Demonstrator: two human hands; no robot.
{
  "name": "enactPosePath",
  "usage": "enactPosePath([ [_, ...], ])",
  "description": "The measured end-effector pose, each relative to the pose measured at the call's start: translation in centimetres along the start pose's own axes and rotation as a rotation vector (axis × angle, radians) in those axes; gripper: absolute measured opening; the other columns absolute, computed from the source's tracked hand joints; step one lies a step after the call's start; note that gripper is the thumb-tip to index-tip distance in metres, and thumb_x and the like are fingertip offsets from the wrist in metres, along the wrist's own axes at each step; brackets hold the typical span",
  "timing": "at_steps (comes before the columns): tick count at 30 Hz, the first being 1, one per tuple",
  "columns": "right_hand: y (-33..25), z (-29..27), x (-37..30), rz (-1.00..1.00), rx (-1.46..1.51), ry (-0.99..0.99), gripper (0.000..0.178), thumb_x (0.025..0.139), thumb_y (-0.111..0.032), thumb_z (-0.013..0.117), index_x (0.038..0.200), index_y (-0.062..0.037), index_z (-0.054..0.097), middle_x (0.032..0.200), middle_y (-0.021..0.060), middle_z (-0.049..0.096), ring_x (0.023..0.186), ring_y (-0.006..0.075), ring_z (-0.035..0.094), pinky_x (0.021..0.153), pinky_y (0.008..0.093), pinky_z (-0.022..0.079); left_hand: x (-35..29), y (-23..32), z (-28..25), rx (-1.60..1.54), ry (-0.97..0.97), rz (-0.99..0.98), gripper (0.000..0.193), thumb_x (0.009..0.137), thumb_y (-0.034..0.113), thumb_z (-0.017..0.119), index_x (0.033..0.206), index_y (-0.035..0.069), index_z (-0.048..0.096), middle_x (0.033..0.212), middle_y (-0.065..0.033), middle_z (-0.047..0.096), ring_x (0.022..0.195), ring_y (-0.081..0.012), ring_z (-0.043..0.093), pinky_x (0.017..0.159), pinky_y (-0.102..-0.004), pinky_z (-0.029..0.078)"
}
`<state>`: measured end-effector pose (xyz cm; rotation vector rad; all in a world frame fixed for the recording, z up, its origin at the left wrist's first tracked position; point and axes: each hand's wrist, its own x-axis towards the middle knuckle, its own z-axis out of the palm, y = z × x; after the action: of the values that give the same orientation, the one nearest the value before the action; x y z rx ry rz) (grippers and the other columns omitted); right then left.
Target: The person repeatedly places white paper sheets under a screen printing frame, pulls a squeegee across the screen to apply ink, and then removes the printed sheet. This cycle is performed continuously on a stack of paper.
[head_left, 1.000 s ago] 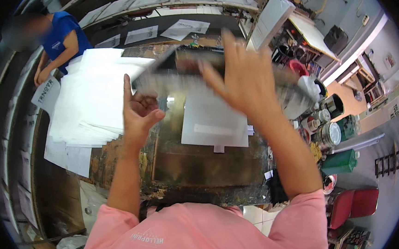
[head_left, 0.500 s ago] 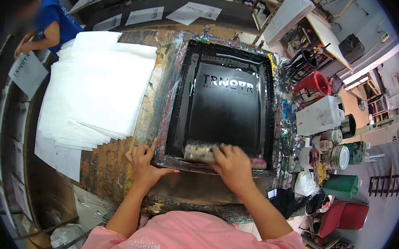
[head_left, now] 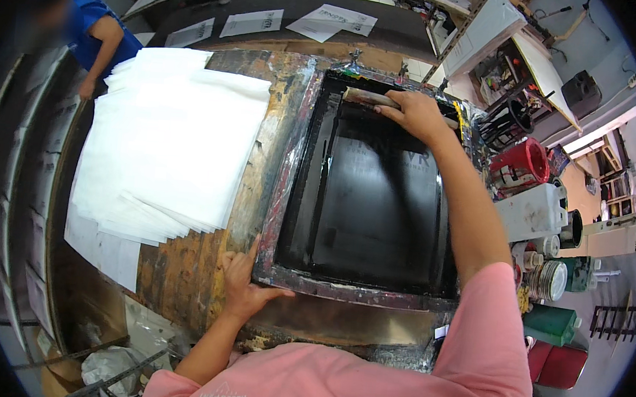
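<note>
A screen printing frame [head_left: 355, 293] with a black mesh [head_left: 377, 202] lies flat on a paint-stained table. At the frame's far end my right hand [head_left: 418, 115] is closed on the wooden handle of a squeegee [head_left: 365, 97]. The squeegee lies crosswise, and my hand hides part of it. At the frame's near left corner rests my left hand [head_left: 244, 285]. Its forefinger points along the left side and its thumb along the front edge, spread apart. Faint lettering and a long dark shadow show on the mesh.
Left of the frame lies a fanned stack of white sheets [head_left: 171, 140]. Printed sheets [head_left: 250, 23] rest on a dark surface beyond. A person in blue [head_left: 101, 36] stands at the far left. Along the right are a red bucket [head_left: 519, 167], a white jug [head_left: 529, 212] and a green can [head_left: 549, 324].
My right hand has moved the squeegee from the near end of the screen to the far end. My left hand stays at the corner. The person in blue no longer holds up a sheet.
</note>
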<state>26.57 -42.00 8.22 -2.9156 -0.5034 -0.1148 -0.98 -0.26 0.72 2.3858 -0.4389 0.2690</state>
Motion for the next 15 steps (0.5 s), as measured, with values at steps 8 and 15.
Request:
enactPosePath([
  [8, -10.5, 4.0, -13.4, 0.068, -0.104, 0.2, 0.035, 0.095, -0.046, 0.074, 0.104, -0.0137, 0.067, 0.096, 0.0103, 0.068, 0.09, 0.0335, 0.071, 0.07, 0.0506, 0.056, -0.7, -0.9, 0.8, 0.02, 0.025, 0.036, 0.124, 0.059, 0.066, 0.093, 0.156, 0.001, 0.053, 0.095, -0.0084, 0.066, 0.091, -0.0291, 0.054, 0.094, -0.0433, 0.04],
  [15, -23.2, -3.1, -25.4, 0.105, 0.03, 0.09, 0.04, 0.095, -0.042, 0.073, 0.105, -0.0058, 0.06, 0.095, 0.0123, 0.063, 0.094, 0.0324, 0.067, 0.071, 0.0449, 0.059, -0.2, 0.9, 0.8, -0.317, 0.098, -0.053, 0.111, 0.07, 0.054, 0.096, 0.157, 0.001, 0.052, 0.122, -0.0116, 0.07, 0.107, -0.0267, 0.058, 0.103, -0.0423, 0.047],
])
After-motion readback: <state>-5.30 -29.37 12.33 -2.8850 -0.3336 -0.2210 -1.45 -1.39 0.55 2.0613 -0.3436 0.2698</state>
